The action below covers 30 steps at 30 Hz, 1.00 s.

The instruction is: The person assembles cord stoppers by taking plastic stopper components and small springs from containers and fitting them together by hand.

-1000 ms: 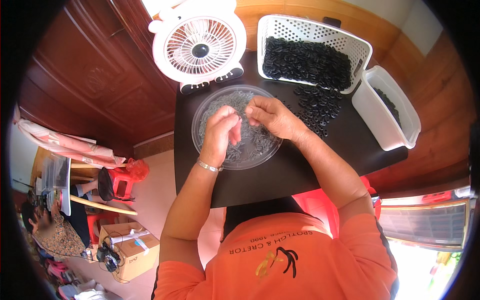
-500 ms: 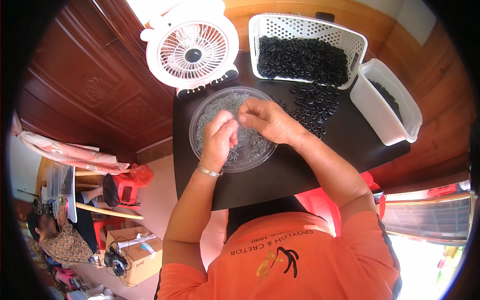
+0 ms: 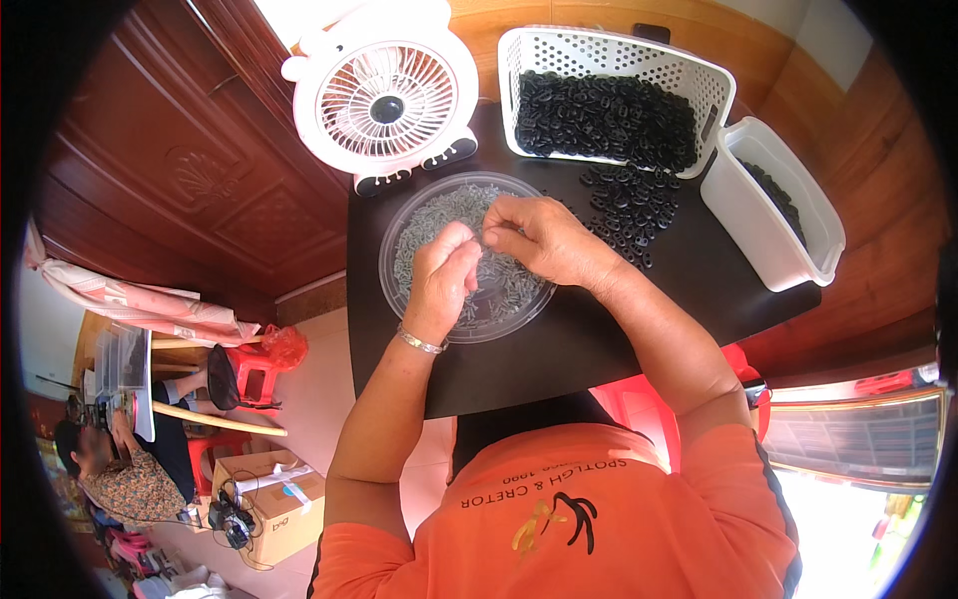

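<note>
My left hand and my right hand are close together above a round clear plastic tub. Many small grey rod-like pieces lie in the tub. The left fingers are curled in, thumb pressed against them. My right thumb and index finger pinch together just beside the left hand. Whatever sits between the fingertips is too small or hidden to make out. Loose black oval pieces with holes are spread on the dark table, just beyond my right hand and forearm.
A white perforated basket full of black pieces stands at the back, beside a white bin with more dark pieces. At the back left stands a white fan. Far left, a person sits near a cardboard box.
Both hands have shifted very slightly to the right over the tub, with their fingers still closed. Nothing else has visibly moved on the table.
</note>
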Each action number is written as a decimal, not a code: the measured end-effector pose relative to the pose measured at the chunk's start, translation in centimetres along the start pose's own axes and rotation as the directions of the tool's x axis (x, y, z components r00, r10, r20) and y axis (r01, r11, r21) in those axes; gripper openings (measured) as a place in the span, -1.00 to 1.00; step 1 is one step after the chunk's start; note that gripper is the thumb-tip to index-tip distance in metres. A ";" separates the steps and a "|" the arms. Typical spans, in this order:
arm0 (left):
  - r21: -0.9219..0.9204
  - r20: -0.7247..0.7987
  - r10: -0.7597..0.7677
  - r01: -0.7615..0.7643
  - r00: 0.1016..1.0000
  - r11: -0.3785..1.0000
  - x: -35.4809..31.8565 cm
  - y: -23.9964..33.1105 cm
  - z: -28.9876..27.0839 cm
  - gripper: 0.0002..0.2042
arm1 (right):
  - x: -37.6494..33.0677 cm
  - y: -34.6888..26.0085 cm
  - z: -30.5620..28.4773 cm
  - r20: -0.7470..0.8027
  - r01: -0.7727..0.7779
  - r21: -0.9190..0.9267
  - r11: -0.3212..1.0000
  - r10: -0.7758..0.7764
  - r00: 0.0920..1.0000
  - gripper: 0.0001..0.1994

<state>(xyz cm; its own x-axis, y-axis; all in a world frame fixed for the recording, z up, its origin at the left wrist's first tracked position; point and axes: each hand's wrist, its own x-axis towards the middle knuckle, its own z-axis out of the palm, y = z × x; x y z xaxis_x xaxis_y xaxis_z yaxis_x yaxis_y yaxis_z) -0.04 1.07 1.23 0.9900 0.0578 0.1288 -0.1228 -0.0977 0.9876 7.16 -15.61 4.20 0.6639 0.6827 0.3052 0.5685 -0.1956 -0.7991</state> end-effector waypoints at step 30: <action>-0.169 -0.074 -0.060 0.047 0.995 0.985 0.3 -0.2 0.4 -0.84 | -1.2 7.1 -8.6 -0.265 -0.417 -0.697 0.583 0.331 0.906 -0.83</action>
<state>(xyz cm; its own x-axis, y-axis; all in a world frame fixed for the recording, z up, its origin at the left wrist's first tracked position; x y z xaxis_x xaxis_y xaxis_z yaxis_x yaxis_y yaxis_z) 0.31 0.68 1.02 0.9876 0.1373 0.0756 -0.0864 0.0742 0.9935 14.57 -23.90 2.67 0.9182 0.3672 0.1487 0.3934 -0.8895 -0.2323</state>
